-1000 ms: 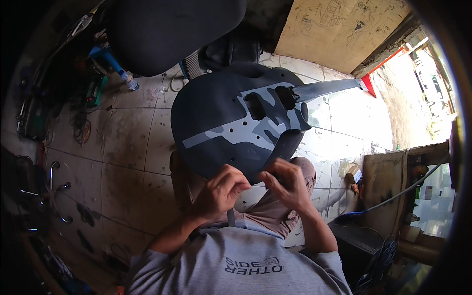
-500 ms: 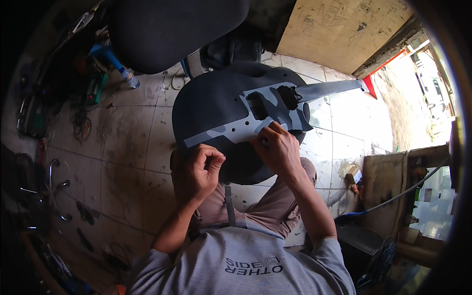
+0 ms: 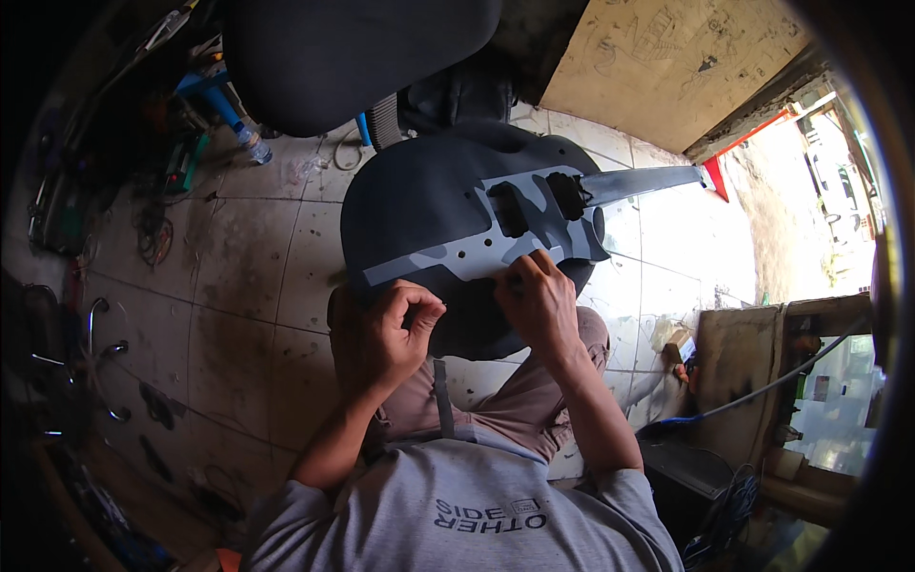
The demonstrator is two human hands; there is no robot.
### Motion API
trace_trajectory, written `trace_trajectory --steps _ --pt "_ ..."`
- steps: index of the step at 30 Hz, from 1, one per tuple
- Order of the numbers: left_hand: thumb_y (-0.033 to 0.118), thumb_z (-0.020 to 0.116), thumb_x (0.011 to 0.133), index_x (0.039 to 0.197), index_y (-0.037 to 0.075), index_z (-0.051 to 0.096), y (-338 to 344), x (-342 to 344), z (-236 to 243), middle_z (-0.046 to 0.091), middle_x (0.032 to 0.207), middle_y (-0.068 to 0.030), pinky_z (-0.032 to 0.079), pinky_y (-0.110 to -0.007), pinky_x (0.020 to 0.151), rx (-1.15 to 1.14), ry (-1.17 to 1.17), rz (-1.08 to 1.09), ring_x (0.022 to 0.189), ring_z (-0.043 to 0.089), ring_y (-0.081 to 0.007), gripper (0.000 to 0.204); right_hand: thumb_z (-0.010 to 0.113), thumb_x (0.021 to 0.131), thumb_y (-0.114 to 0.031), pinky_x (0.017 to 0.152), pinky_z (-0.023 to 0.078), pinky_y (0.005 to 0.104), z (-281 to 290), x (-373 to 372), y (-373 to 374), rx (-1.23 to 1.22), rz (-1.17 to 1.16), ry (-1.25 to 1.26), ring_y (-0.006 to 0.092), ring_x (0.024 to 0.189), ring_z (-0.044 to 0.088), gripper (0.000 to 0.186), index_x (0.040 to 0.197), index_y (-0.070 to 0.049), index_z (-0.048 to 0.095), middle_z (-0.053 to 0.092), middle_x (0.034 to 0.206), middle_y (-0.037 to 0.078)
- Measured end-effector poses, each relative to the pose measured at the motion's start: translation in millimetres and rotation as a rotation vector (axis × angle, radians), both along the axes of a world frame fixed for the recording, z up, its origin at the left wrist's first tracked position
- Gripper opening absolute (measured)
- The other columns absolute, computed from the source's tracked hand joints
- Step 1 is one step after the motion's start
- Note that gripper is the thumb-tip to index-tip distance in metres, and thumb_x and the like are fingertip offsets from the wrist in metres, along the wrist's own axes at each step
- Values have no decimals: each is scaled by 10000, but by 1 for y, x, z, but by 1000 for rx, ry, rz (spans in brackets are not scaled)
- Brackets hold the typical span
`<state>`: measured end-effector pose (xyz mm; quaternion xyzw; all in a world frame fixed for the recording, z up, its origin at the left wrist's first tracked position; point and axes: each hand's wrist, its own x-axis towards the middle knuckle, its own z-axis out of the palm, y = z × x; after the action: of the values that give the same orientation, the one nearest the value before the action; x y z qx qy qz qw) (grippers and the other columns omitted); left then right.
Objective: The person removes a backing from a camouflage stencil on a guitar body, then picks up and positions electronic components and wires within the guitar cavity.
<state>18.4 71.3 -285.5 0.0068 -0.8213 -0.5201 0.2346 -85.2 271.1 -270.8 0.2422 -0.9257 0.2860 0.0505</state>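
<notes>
At the near side of the guitar body (image 3: pixel 410 195), well apart now after being close together a second ago: left hand (image 3: pixel 396 332) by its near-left edge, right hand (image 3: pixel 537 300) over its near face beside the camouflage band (image 3: pixel 434 255). Around the guitar body, stained pale floor tiles (image 3: pixel 233 296); beyond it, a dark rounded seat (image 3: pixel 353 57); beyond its right end, a drawn-on board (image 3: pixel 658 57). Beneath and ahead of both curled, nearly closed hands, the guitar body; impossible to tell whether anything pinched.
</notes>
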Motion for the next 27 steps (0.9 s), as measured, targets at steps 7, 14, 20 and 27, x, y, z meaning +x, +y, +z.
trace_trajectory --steps 7,14,20,27 --pt "89 777 965 955 15 643 1 -1 1 698 893 -80 556 -299 768 48 53 -13 827 701 -193 153 753 864 -149 716 581 463 -3 3 -2 -6 -35 8 385 778 698 166 852 -15 656 642 883 167" --pt "129 765 985 955 10 644 0 -2 -7 683 893 -63 539 -275 755 106 82 -34 807 674 -150 172 756 868 -157 721 583 463 4 5 -1 13 -58 -23 388 783 709 161 855 -14 682 658 911 177" --pt "96 764 977 964 22 646 2 -2 -14 693 903 -83 550 -298 776 175 53 -61 836 701 -198 140 772 871 -86 712 596 397 17 -1 15 -18 -74 1 292 780 735 113 975 -42 768 681 933 131" --pt "73 768 971 963 12 643 2 -1 -11 688 906 -83 548 -291 767 158 53 -49 826 693 -187 140 736 903 -20 717 564 372 21 -14 28 36 259 56 233 755 675 310 1167 -157 820 624 900 71"
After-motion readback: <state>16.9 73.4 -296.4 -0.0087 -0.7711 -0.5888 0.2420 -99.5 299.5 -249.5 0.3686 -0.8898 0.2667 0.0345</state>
